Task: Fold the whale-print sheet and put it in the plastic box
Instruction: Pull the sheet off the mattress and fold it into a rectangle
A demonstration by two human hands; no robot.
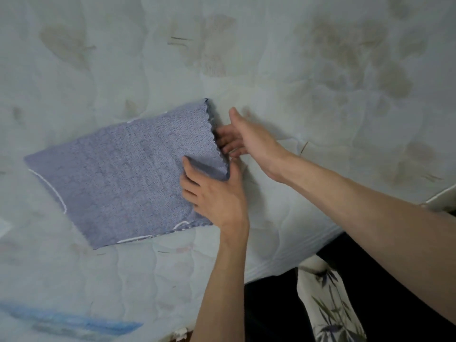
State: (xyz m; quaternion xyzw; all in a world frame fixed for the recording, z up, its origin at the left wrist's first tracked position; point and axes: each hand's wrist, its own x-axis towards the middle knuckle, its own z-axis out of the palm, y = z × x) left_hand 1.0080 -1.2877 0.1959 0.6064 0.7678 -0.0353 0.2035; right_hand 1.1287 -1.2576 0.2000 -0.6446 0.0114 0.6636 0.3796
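The whale-print sheet point(118, 176) lies folded into a thick blue rectangle on a pale quilted mattress point(296, 82), left of centre. My left hand point(214, 193) grips the sheet's near right corner, fingers on top and thumb round the edge. My right hand point(246, 137) is at the same right edge a little farther back. Its fingers are straight, the tips reach in under the raised fold, and the thumb points up. No plastic box is in view.
The stained mattress fills most of the view; its edge point(308, 255) runs diagonally at the lower right, with dark floor beyond. A cloth with a leaf print point(328, 307) hangs below that edge. A blurred blue streak point(74, 322) shows at the bottom left.
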